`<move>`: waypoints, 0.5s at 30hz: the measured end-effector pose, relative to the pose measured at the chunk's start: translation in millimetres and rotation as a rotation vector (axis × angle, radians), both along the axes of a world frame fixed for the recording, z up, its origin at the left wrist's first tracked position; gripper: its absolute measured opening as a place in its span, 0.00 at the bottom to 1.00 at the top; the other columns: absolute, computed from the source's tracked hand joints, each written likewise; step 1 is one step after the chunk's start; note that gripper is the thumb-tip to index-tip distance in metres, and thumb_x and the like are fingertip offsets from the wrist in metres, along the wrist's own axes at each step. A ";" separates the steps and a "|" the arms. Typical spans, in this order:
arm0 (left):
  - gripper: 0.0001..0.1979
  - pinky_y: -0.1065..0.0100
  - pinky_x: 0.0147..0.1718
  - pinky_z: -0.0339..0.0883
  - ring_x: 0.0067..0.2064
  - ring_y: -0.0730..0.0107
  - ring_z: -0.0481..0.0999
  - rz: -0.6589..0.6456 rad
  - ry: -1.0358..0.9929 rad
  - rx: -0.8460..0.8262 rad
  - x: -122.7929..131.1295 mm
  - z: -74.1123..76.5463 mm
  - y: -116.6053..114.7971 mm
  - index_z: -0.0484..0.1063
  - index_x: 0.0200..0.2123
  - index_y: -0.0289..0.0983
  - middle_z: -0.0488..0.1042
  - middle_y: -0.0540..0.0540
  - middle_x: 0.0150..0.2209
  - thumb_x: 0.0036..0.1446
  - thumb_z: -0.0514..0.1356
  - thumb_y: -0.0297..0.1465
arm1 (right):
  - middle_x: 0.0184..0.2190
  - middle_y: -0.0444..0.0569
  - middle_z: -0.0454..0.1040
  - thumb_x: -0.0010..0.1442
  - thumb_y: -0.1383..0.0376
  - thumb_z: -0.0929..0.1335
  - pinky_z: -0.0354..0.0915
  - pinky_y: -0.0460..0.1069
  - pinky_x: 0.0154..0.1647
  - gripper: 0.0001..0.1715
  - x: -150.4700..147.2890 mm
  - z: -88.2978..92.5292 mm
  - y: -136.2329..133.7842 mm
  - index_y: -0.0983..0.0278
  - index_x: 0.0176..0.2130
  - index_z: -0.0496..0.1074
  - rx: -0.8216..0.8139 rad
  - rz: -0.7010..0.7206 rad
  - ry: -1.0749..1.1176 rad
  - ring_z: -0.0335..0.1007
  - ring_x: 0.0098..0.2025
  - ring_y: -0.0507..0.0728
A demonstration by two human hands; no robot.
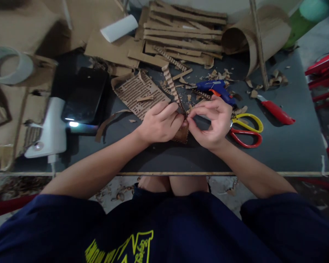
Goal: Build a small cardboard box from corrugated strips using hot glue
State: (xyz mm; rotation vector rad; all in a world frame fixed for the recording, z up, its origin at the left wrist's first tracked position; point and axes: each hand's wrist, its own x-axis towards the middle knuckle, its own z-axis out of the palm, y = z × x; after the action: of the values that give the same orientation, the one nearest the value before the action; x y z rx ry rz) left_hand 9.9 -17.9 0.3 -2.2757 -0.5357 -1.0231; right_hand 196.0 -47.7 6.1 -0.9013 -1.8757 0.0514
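My left hand (163,122) is closed around a small brown cardboard piece (181,134), whose lower corner shows below the fingers. From between my hands a narrow corrugated cardboard strip (172,84) runs up and to the left. The thumb and forefinger of my right hand (212,120) pinch at the strip's near end, close against my left fingertips. The exact spot they grip is partly hidden. Left of the strip lies a corrugated sheet (139,93) with its ridges exposed. Just beyond my right hand rests a blue glue gun (216,87) with an orange trigger.
Scissors (246,129) with yellow and red handles and a red-handled knife (278,111) lie right. Cardboard strips (183,36) are stacked at the back beside a cardboard tube (271,33). A black phone (84,95), a white device (50,128) and a tape roll (22,69) occupy the left.
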 end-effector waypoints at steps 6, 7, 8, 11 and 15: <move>0.14 0.65 0.35 0.62 0.39 0.66 0.72 0.105 -0.002 0.041 3.3 0.3 -6.3 0.68 0.29 0.36 0.69 0.47 0.27 0.68 0.50 0.30 | 0.39 0.46 0.77 0.59 0.67 0.72 0.75 0.55 0.36 0.18 -0.9 -3.7 -3.3 0.58 0.47 0.66 -0.022 -0.060 0.057 0.76 0.30 0.53; 0.14 0.65 0.36 0.63 0.41 0.66 0.72 0.129 0.003 0.056 3.9 0.7 -7.1 0.68 0.30 0.36 0.69 0.47 0.28 0.68 0.50 0.30 | 0.41 0.47 0.77 0.60 0.64 0.72 0.75 0.52 0.29 0.19 -1.1 -6.3 -3.7 0.57 0.49 0.66 -0.086 -0.057 0.110 0.76 0.29 0.52; 0.14 0.66 0.36 0.63 0.42 0.66 0.73 0.148 0.007 0.065 4.4 1.0 -7.8 0.69 0.30 0.36 0.70 0.46 0.28 0.68 0.50 0.30 | 0.42 0.47 0.77 0.61 0.61 0.71 0.74 0.50 0.24 0.22 -1.4 -8.9 -4.1 0.55 0.53 0.63 -0.159 -0.045 0.168 0.76 0.28 0.52; 0.14 0.66 0.38 0.64 0.44 0.65 0.75 0.152 0.011 0.041 4.7 1.1 -8.6 0.68 0.30 0.36 0.71 0.46 0.28 0.69 0.50 0.29 | 0.39 0.45 0.79 0.62 0.57 0.71 0.75 0.49 0.21 0.33 -2.4 -14.5 -5.0 0.51 0.61 0.54 -0.319 0.015 0.304 0.78 0.29 0.55; 0.12 0.65 0.38 0.65 0.45 0.64 0.75 0.094 0.000 -0.088 2.8 -1.5 -7.9 0.68 0.32 0.36 0.71 0.46 0.29 0.69 0.49 0.28 | 0.37 0.43 0.79 0.62 0.57 0.71 0.75 0.48 0.21 0.33 -3.9 -14.6 -5.7 0.51 0.60 0.54 -0.381 0.042 0.360 0.79 0.30 0.55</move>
State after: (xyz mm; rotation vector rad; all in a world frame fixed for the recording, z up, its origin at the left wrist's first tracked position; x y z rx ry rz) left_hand 12.7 -25.8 -1.2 -2.3030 -0.6934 -0.9703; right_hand 192.2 -53.4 -8.6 -1.0287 -1.5690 0.5760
